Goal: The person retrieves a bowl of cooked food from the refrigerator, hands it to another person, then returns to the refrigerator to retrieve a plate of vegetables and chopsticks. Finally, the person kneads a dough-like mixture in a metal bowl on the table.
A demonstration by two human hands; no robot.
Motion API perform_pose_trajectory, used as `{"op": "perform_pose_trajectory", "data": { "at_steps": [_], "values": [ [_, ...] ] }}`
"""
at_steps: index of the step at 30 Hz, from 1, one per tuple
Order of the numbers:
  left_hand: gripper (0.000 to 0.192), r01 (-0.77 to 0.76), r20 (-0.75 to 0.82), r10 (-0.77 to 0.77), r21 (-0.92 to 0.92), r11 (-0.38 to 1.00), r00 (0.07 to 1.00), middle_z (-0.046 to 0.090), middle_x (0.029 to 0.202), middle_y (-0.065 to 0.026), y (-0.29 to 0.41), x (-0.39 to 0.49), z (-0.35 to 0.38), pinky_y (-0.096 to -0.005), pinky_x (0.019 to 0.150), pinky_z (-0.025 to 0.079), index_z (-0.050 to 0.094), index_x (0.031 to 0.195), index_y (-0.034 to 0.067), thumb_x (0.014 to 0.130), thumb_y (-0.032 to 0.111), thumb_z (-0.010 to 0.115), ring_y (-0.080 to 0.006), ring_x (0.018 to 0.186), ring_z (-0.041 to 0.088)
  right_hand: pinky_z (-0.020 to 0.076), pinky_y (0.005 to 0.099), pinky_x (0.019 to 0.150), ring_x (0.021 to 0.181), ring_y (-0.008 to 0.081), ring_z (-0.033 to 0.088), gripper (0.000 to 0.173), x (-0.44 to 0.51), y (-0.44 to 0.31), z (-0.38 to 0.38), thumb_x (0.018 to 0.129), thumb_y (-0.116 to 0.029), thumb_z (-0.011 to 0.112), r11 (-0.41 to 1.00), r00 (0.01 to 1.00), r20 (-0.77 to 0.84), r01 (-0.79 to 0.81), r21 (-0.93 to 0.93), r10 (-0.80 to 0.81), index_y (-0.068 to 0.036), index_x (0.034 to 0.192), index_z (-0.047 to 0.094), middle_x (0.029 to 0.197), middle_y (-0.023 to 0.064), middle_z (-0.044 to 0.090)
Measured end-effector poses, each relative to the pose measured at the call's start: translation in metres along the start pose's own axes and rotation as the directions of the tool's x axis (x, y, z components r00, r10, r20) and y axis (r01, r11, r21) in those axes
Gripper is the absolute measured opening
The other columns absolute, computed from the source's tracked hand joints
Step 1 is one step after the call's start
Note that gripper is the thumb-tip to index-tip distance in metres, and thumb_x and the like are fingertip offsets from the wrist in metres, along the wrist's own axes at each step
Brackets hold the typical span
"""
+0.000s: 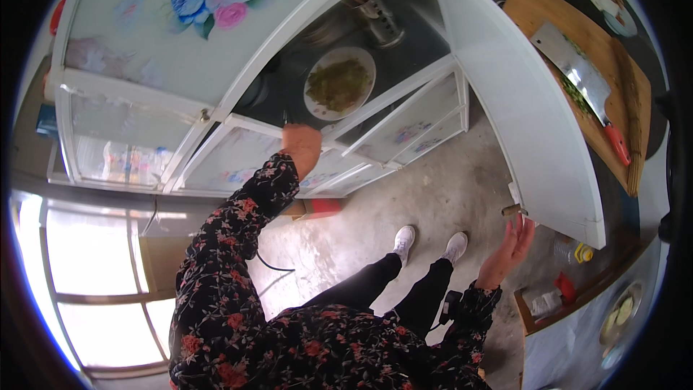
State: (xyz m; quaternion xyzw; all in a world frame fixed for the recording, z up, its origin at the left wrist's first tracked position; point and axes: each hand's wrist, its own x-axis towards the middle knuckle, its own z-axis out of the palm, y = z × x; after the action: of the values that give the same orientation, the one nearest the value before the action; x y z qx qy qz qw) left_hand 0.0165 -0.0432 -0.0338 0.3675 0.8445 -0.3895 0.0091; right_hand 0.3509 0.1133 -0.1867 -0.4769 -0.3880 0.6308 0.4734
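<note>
My left hand (302,146) is a closed fist at the front edge of the open cabinet compartment, beside a plate of greenish food (339,83); a thin dark object shows just above the fist, but whether I grip it is unclear. On the dark shelf behind the plate stands a perforated metal utensil holder (380,23) with wooden sticks in it. My right hand (507,252) has its fingers extended at the knob (511,209) on the edge of the swung-out white cabinet door (525,103); the fingertips are close to the knob or touching it.
Right of the door, a cleaver with a red handle (582,78) lies on a wooden cutting board (641,92) with chopped greens. A plate of pale slices (619,317) is on the lower right surface. A red box (323,207) sits on the floor near the cabinet's base.
</note>
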Motion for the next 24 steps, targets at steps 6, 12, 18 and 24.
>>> {"op": "perform_pose_trajectory", "data": {
  "at_steps": [6,12,18,24],
  "values": [
    [0.014,-0.100,0.221,0.102,-0.024,0.995,0.970,0.064,0.080,-0.0073,0.032,-0.069,0.000,-0.0341,0.064,0.043,0.066,0.079,0.011,0.072,0.012,0.054,-0.0223,0.079,0.061,0.0355,0.0349,0.095,0.114,0.0227,0.042,0.043,0.009,0.003,-0.002,0.086,-0.009,0.042,0.998,0.996,0.072,-0.057,-0.041,0.060,0.005,0.125,0.032,0.122,0.0153,0.042],
    [0.011,-0.148,0.145,0.155,-0.061,0.987,0.977,0.062,0.071,-0.0068,0.051,-0.165,0.006,-0.0332,0.064,0.043,0.064,0.068,0.009,0.067,0.012,0.054,-0.0202,0.074,0.057,0.0356,0.0350,0.094,0.108,0.0213,0.045,0.046,-0.011,0.035,-0.016,0.086,-0.015,0.047,0.967,0.943,0.225,-0.222,-0.128,0.246,-0.001,0.127,0.030,0.123,0.0116,0.041],
    [0.009,-0.101,0.169,0.126,-0.151,0.983,0.978,0.060,0.071,-0.0076,0.053,-0.241,0.038,-0.0326,0.061,0.041,0.063,0.066,0.009,0.065,0.011,0.054,-0.0208,0.072,0.055,0.0330,0.0365,0.095,0.110,0.0199,0.042,0.042,-0.066,0.041,-0.007,0.086,-0.012,0.047,0.919,0.808,0.439,-0.339,-0.200,0.393,-0.003,0.124,0.032,0.122,0.0094,0.042],
    [0.010,-0.040,0.003,0.044,-0.339,0.940,0.999,0.060,0.069,-0.0086,0.037,-0.293,0.098,-0.0336,0.061,0.043,0.063,0.067,0.008,0.061,0.011,0.055,-0.0223,0.070,0.056,0.0337,0.0321,0.094,0.109,0.0191,0.043,0.041,-0.131,0.043,0.018,0.085,-0.009,0.047,0.928,0.750,0.555,-0.222,-0.300,0.359,-0.004,0.123,0.034,0.120,0.0108,0.043]
  ]
}}
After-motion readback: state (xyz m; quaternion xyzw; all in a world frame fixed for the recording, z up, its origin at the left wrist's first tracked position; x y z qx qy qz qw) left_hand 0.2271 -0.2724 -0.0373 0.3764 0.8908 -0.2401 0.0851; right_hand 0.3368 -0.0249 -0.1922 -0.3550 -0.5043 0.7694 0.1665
